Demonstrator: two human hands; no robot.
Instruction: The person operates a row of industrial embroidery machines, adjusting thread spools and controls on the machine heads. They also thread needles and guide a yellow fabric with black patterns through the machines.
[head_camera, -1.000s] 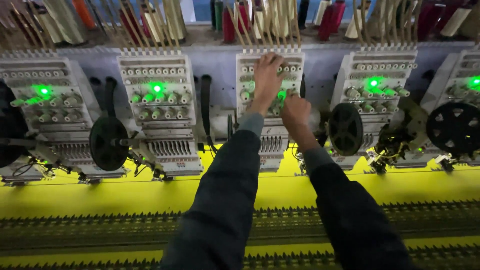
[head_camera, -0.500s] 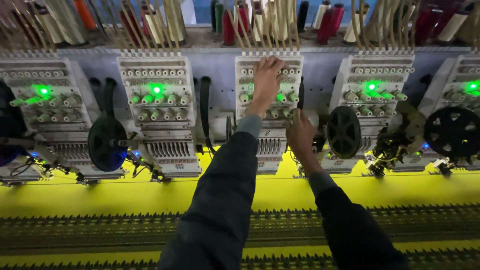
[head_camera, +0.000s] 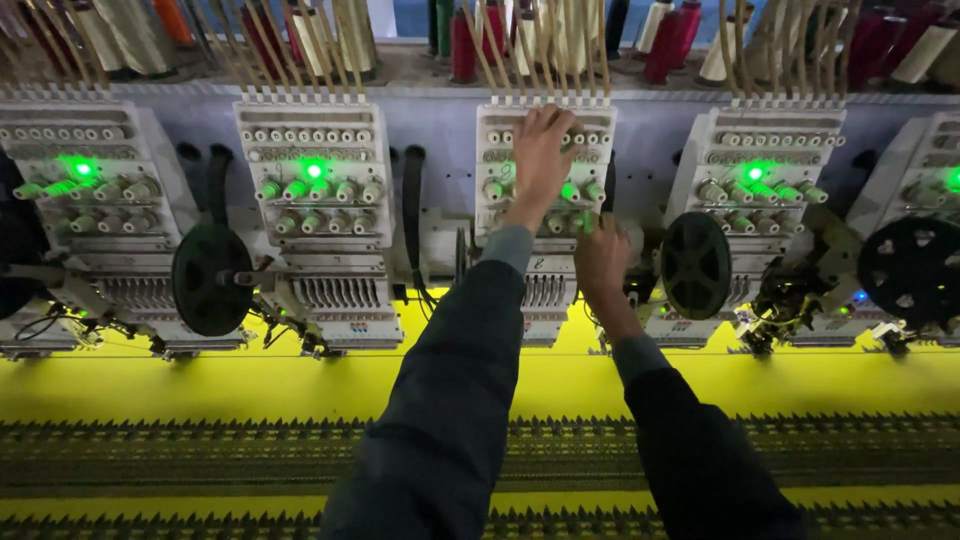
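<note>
My left hand (head_camera: 540, 150) lies flat on the upper face of the middle embroidery head (head_camera: 545, 215), fingers spread over its rows of knobs and clamped on nothing. My right hand (head_camera: 602, 262) sits lower on the same head, at its right edge, fingers curled together near the bottom knobs; I cannot tell whether they pinch anything. A black wheel (head_camera: 695, 265) hangs just right of it. Thread cones (head_camera: 665, 40) stand above, yellow fabric (head_camera: 200, 385) below.

I see no packages, signs or screens here; only small pale printed strips (head_camera: 545, 264) run across the white machine heads' (head_camera: 312, 170) faces, too small to make out.
</note>
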